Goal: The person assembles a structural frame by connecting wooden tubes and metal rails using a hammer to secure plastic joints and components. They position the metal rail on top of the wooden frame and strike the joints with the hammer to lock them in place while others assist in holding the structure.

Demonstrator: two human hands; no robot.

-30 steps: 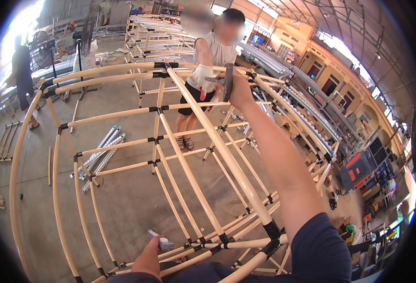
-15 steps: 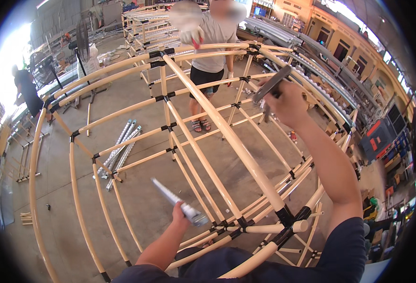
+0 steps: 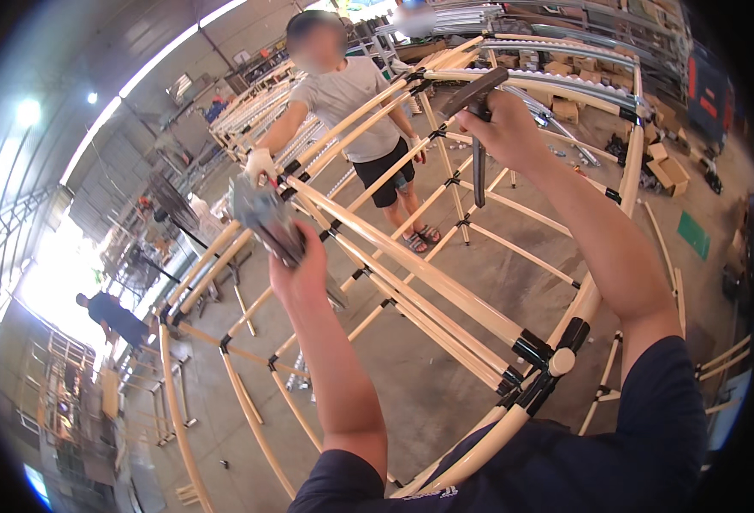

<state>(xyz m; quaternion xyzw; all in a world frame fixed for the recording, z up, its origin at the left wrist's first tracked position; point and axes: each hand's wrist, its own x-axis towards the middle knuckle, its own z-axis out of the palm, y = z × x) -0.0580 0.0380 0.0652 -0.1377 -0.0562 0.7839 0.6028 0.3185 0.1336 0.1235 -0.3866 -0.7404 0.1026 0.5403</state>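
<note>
My left hand point(image 3: 298, 269) is raised at the left middle, wrapped round a grey metal roller-track piece point(image 3: 267, 224). Motion blurs the piece's upper end, and part of it shows below the hand. Up at the right, my right hand point(image 3: 514, 128) grips a hammer point(image 3: 473, 94) close to its dark head, with the handle pointing down below the fist. Both hands are above a large frame of cream pipes point(image 3: 428, 256) joined by black connectors point(image 3: 535, 346). A person in a grey shirt point(image 3: 342, 107) stands across the frame, a gloved hand point(image 3: 261, 165) at its far corner joint.
Cream pipe rails surround me, with a thick corner joint close in front of my body. Loose roller tracks point(image 3: 300, 376) lie on the floor inside the frame. Cardboard boxes point(image 3: 668, 168) stand at the right. Another person point(image 3: 118, 321) bends at the far left, near standing fans point(image 3: 171, 201).
My left hand has lifted the roller-track piece up and forward from low over the frame. The view has turned; the other person's gloved hand is now down at the far joint. My right hand still holds the hammer.
</note>
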